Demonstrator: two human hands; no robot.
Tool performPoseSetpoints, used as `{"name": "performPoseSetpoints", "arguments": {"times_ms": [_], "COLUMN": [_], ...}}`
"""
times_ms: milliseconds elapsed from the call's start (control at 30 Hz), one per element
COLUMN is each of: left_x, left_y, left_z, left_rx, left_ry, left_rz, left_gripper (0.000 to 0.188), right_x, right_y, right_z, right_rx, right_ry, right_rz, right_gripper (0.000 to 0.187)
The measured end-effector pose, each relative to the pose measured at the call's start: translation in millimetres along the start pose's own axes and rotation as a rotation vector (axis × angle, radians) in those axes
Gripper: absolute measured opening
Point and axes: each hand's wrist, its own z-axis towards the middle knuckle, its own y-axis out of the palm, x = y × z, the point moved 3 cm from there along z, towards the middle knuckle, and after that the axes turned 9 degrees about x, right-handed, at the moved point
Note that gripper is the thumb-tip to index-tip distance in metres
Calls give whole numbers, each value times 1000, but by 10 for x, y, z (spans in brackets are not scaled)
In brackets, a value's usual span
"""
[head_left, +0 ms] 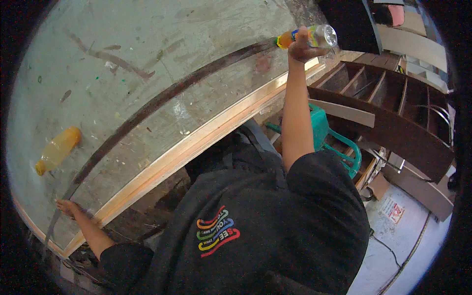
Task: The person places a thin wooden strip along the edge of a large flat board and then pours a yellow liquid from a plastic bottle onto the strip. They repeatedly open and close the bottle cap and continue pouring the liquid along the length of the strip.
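Note:
A long, thin dark brown strip (147, 109) lies across the grey-green worktop (137, 34), looking curved in the fisheye picture. At its near-left end, my left hand (67, 208) has its fingers closed on the strip. Over at the far right end, my right hand (301, 49) is wrapped around a clear plastic bottle (324, 37) with yellow-orange contents. The bottle is tipped on its side, its mouth toward the strip's far end; whether they touch, I cannot tell. A second bottle (59, 150), yellowish and see-through, rests on its side at the left.
Bare wood (196, 135) edges the worktop on my side. To the right are a green plastic chair or stool (318, 125) and a dark brown cabinet frame with compartments (393, 108). A cable (413, 250) runs over the pale surface at lower right.

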Motion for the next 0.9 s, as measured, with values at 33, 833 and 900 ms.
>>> {"name": "performPoseSetpoints", "arguments": {"times_ms": [33,833,900], "left_x": [-16,35,52], "left_y": [-6,-189,-231], "left_z": [-24,3,3], "left_rx": [-38,-236,-246], "left_ry": [-87,-524,-557], "left_rz": [-78,-297,-277], "left_gripper": [57,70,67], "right_x": [-13,-1535,-1565], "right_y": [-29,272,273], "right_z": [11,-124,-128], "right_rx": [58,6,-64], "right_ry": [-27,1601,1656], "right_rz": [-9,991,1006], "right_gripper": [57,40,39]}}
